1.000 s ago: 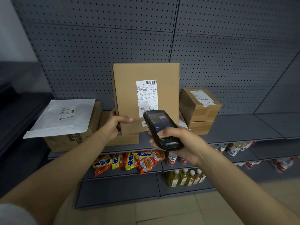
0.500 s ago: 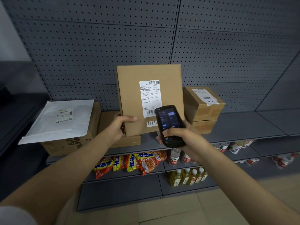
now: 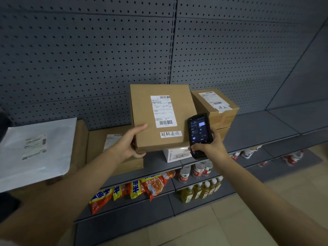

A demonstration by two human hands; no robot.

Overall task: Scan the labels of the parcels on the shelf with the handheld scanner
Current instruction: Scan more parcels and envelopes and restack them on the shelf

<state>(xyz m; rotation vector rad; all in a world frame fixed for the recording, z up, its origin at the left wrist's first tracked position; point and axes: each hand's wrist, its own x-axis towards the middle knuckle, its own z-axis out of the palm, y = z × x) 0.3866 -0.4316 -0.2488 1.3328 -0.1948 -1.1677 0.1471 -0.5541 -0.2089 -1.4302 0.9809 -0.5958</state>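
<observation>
A: What is the left hand [image 3: 129, 146] doing in this view?

B: It is gripping the lower left edge of a flat brown cardboard parcel [image 3: 159, 118], thumb lying across the front face and fingers curling underneath. The parcel is being held tilted, its face toward the camera, above the grey metal shelf [image 3: 262, 128]; its lower edge is hanging just over a small white box [image 3: 174, 154] lying on that shelf.

A: And the label?

B: A white printed shipping label [image 3: 163, 111] is sitting on the parcel's front (barcodes at top and bottom), with a small white handwritten strip [image 3: 171, 134] just beneath it.

A: Where is the scanner?

B: The right hand [image 3: 210, 148] is closing around the lower half of a black handheld scanner with a lit screen [image 3: 199, 133]. The device is standing nearly upright just beside the parcel's right edge, screen facing the camera.

A: What else is occupying the shelf?

B: Two stacked brown cartons [image 3: 215, 107] are standing behind the scanner, the upper one carrying its own label. A wide flat cardboard box [image 3: 106, 144] is lying under the left wrist, and a white plastic mailer [image 3: 37, 151] is resting on another carton at far left. Orange snack packets [image 3: 134, 189] and bottled drinks [image 3: 200, 189] are filling the lower shelves.
</observation>
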